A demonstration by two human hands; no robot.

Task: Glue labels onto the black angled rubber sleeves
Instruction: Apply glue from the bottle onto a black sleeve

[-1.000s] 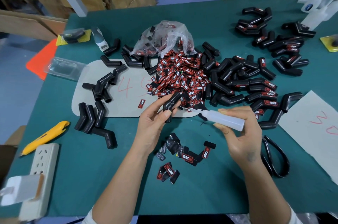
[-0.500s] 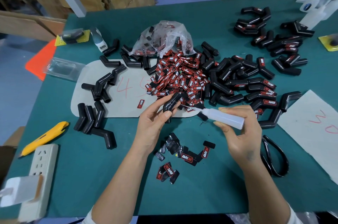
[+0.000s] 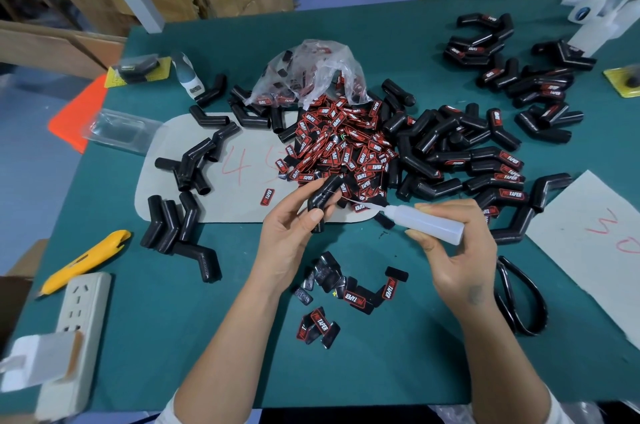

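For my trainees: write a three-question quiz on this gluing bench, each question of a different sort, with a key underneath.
1. True or false: the left hand holds a black angled sleeve.
2. Multiple choice: the right hand grips A) the yellow utility knife, B) the glue bottle, C) the scissors.
3. Fill in: the loose red labels spill from a clear plastic ___.

Key: 1 true. 2 B; the knife lies on the table's left, the scissors lie by the right wrist. 3 bag.
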